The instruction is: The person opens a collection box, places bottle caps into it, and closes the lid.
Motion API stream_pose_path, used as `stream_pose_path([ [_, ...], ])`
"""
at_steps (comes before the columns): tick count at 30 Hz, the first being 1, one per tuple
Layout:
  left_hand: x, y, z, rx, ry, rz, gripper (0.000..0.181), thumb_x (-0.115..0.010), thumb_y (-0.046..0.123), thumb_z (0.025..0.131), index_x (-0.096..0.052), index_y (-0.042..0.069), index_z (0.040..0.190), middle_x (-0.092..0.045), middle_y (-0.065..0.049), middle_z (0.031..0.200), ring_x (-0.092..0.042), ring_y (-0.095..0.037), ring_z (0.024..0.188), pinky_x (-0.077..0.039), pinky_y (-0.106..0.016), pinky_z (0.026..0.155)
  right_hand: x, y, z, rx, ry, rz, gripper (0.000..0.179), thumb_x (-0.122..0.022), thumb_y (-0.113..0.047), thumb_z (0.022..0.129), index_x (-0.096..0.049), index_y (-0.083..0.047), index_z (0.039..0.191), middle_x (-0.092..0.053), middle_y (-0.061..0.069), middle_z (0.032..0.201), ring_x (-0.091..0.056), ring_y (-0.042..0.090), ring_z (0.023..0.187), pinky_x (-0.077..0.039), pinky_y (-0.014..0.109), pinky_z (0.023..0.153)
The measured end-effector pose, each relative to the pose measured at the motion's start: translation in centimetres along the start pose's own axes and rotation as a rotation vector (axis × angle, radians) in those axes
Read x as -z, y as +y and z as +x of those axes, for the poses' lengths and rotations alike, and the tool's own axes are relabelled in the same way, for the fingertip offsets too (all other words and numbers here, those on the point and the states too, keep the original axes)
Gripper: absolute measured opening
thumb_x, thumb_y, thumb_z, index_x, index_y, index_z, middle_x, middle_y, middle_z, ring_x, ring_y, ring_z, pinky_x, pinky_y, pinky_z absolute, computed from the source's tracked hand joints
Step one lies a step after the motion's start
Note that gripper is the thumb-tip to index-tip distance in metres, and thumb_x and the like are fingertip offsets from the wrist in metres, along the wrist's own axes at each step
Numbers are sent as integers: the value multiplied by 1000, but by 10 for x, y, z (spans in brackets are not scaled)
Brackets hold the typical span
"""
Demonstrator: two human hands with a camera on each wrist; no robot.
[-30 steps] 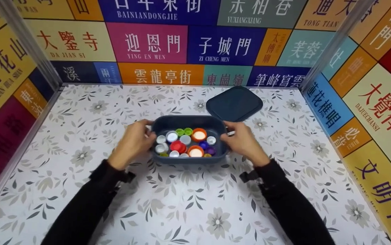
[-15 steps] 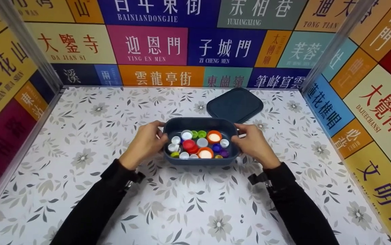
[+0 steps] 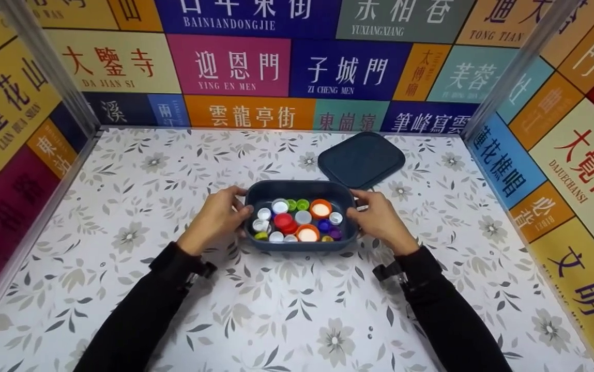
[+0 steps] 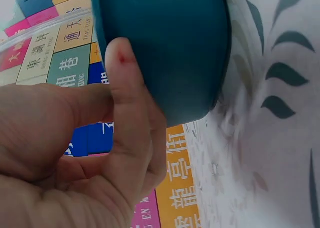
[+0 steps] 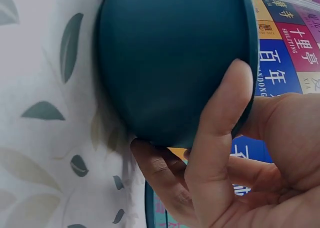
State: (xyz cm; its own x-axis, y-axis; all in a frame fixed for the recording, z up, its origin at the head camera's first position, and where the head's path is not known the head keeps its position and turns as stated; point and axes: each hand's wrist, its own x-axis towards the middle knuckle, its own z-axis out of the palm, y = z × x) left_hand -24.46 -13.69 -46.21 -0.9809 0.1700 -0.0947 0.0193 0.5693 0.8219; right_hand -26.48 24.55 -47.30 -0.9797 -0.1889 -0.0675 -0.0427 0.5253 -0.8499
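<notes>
A dark blue oblong container sits between both hands, with bottle caps of several colours spread over its bottom. My left hand grips its left end, and my right hand grips the right end. In the left wrist view, the fingers lie along the container's outer wall near the rim. The right wrist view has the fingers against the opposite end wall, one fingertip low by the base. Among the caps are red ones, orange-rimmed ones and green ones.
The container's dark flat lid lies on the table behind it, to the right. A white cloth with a grey leaf pattern covers the table. Printed panels with large characters wall in the back and both sides.
The container, held in both hands, has shifted to the right over the first half second. Since then it has hardly moved, and the caps lie much as before.
</notes>
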Motion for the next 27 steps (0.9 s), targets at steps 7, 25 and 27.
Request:
stream_pose_path([
  [7, 2, -2, 2, 27, -18, -8, 51, -72, 14, 114, -60, -4, 161, -77, -14, 108, -76, -14, 58, -70, -38, 63, 0, 0, -3, -27, -22, 50, 63, -70, -7, 107, -61, -7, 169, -75, 31, 135, -82, 19, 87, -69, 33, 56],
  [25, 2, 1, 0, 64, -36, -15, 54, -71, 16, 116, -56, -1, 165, -75, -14, 111, -78, -17, 62, -74, -49, 70, 23, 11, 16, 11, 40, 23, 49, -65, -25, 121, -65, 5, 160, -73, 33, 150, -81, 35, 110, -74, 31, 75],
  [27, 2, 1, 0, 69, -38, -18, 54, -71, 16, 116, -56, -1, 165, -75, -14, 112, -77, -16, 62, -74, -48, 70, 30, 14, 22, 25, 76, -33, 47, -65, -24, 120, -67, 5, 158, -74, 31, 149, -82, 36, 109, -73, 27, 75],
])
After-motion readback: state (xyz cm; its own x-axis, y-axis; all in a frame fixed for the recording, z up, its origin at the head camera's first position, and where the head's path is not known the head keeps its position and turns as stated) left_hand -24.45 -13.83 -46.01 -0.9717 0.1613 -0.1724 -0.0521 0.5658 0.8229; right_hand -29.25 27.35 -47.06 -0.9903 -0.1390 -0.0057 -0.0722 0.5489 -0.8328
